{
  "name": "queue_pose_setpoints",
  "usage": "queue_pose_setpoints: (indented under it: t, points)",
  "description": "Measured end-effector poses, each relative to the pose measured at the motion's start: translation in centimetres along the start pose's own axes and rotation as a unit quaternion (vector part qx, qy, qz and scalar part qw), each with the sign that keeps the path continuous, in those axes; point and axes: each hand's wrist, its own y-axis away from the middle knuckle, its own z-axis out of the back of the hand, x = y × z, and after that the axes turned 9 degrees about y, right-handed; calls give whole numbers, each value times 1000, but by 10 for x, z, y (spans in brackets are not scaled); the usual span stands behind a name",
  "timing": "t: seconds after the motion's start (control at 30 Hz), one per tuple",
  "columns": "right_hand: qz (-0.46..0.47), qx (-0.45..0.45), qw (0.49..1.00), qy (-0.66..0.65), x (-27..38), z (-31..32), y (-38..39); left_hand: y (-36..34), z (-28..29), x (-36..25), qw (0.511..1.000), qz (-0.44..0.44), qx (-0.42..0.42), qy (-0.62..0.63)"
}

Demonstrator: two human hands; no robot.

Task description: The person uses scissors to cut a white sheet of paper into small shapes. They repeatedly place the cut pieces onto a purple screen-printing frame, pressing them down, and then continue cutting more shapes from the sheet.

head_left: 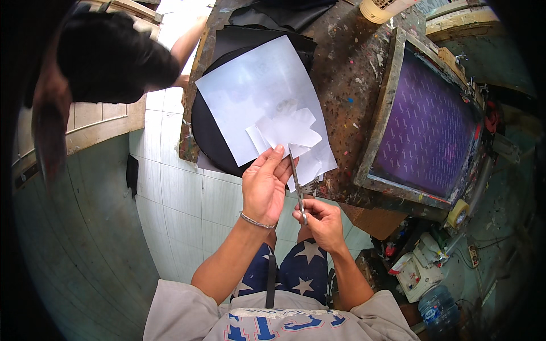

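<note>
My left hand point(266, 183) pinches a piece of white paper point(287, 126) with cut, folded edges, thumb on top and fingers beneath. Scissors point(297, 181) are in my right hand point(320, 220), its fingers in the handles. Their blades point away from me and meet the paper's near edge, close to my left fingertips. Under the paper piece lies a larger white sheet point(250, 91), on top of a round black piece point(211, 136) at the table's left end. Small white scraps lie near the table's front edge.
The stained worktable point(341, 74) also bears a framed purple printing screen point(424, 125) at the right and a pale container point(384, 8) at the far edge. Another person in black point(114, 54) is at the far left. A water bottle point(438, 307) stands low at the right.
</note>
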Motion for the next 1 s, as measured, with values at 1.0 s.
queue_pose_setpoints:
  t: [1.0]
  points:
    - [-79,143,986,7,24,67,8,-5,13,-1,941,-131,41,-309]
